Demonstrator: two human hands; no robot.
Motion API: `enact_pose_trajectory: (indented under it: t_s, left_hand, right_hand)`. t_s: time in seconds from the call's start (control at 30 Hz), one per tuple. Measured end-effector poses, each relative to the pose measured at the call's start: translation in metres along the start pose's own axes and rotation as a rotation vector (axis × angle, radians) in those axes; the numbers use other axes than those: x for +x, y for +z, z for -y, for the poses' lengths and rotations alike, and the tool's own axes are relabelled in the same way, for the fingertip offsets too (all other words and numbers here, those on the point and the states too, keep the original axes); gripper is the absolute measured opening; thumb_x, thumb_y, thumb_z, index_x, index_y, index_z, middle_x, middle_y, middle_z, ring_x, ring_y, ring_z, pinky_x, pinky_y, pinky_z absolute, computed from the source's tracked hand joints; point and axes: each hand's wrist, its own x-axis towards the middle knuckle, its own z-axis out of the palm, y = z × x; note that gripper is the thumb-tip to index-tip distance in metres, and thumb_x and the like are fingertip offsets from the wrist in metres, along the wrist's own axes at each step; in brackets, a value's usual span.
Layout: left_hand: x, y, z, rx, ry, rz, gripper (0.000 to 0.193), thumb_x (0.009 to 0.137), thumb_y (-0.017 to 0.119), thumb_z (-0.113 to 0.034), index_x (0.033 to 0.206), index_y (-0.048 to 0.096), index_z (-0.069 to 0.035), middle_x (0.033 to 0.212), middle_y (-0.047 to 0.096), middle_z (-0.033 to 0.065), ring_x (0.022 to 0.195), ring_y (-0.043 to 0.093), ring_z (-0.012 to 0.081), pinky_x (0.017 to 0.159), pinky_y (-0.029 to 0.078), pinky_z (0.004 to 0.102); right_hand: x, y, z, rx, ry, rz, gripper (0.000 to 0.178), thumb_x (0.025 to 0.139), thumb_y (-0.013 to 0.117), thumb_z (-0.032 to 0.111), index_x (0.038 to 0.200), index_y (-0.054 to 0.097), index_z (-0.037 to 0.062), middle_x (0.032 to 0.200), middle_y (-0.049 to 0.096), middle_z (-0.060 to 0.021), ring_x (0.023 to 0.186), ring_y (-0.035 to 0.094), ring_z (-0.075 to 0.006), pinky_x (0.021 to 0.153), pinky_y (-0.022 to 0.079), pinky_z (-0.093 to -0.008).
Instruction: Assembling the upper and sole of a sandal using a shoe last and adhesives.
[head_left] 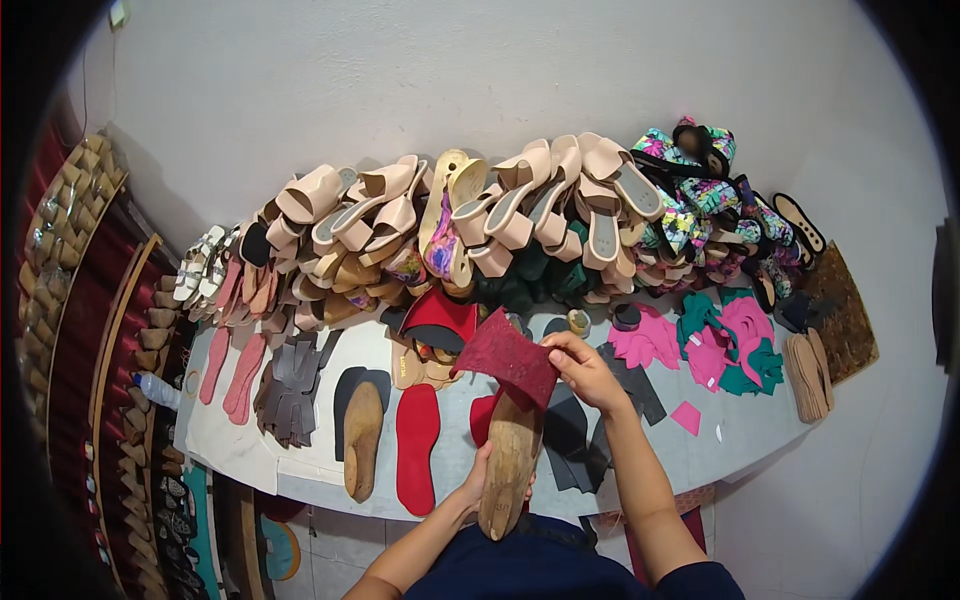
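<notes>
My left hand (476, 483) is wrapped round the side of a worn wooden shoe last (511, 460), which I hold with its heel toward me. A dark red patterned shoe upper (505, 361) lies across the toe end of the last. At its right edge, my right hand (586, 374) pinches the upper between thumb and fingers. To the left of the last lies a bright red insole (416, 450). Beyond that, another wooden last (363, 440) rests on a dark grey sole piece (345, 385). Part of a red piece (482, 418) shows behind the held last.
Beige heeled sandals (520, 195) and flower-patterned slippers (710, 195) are piled along the table's back. Grey straps (292, 390), pink soles (238, 380), pink and green cut pieces (735, 340) and tan soles (808, 377) lie on the table (290, 480). Racks of lasts (140, 455) stand at left.
</notes>
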Motion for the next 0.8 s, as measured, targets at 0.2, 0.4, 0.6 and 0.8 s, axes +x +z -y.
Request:
enact_pose_trajectory:
  t_s: [0.2, 0.4, 0.6, 0.8]
  left_hand:
    - [-0.002, 0.004, 0.0, -0.028, 0.029, 0.029, 0.078, 0.077, 0.015, -0.066, 0.114, 0.039, -0.002, 0.083, 0.052, 0.016, 0.071, 0.055, 0.0271, 0.065, 0.046, 0.0368]
    - [-0.002, -0.002, 0.002, -0.057, 0.055, 0.025, 0.078, 0.078, 0.014, -0.066, 0.114, 0.039, -0.001, 0.083, 0.052, 0.0161, 0.07, 0.055, 0.0269, 0.064, 0.046, 0.0368]
    - [-0.001, -0.001, 0.002, -0.067, 0.034, 0.018, 0.078, 0.077, 0.015, -0.066, 0.115, 0.039, -0.003, 0.083, 0.052, 0.0162, 0.07, 0.055, 0.0271, 0.064, 0.046, 0.037]
    - [0.001, 0.002, -0.002, -0.048, 0.02, 0.005, 0.077, 0.077, 0.016, -0.067, 0.114, 0.039, -0.003, 0.083, 0.052, 0.0156, 0.069, 0.055, 0.027, 0.063, 0.046, 0.0372]
  right_hand:
    - [0.016, -0.039, -0.011, -0.92, -0.306, -0.385, 0.018, 0.085, 0.051, 0.017, 0.095, 0.054, 0.0018, 0.089, 0.051, -0.0034, 0.079, 0.049, -0.0114, 0.067, 0.039, -0.0236]
    - [0.004, -0.056, -0.013, -0.1, 0.051, -0.365, 0.021, 0.087, 0.048, 0.017, 0.106, 0.047, 0.0087, 0.093, 0.053, -0.0003, 0.087, 0.052, -0.0095, 0.074, 0.043, -0.0241]
    - [-0.012, -0.048, -0.01, 0.629, 0.047, -0.186, 0.023, 0.085, 0.046, 0.009, 0.108, 0.046, 0.0046, 0.106, 0.054, -0.0084, 0.097, 0.053, -0.0194, 0.084, 0.043, -0.0351]
    - [-0.023, -0.047, -0.019, 0.804, 0.094, -0.129, 0.029, 0.081, 0.046, 0.005, 0.11, 0.045, 0.0008, 0.106, 0.054, -0.0122, 0.097, 0.054, -0.0221, 0.085, 0.042, -0.0359]
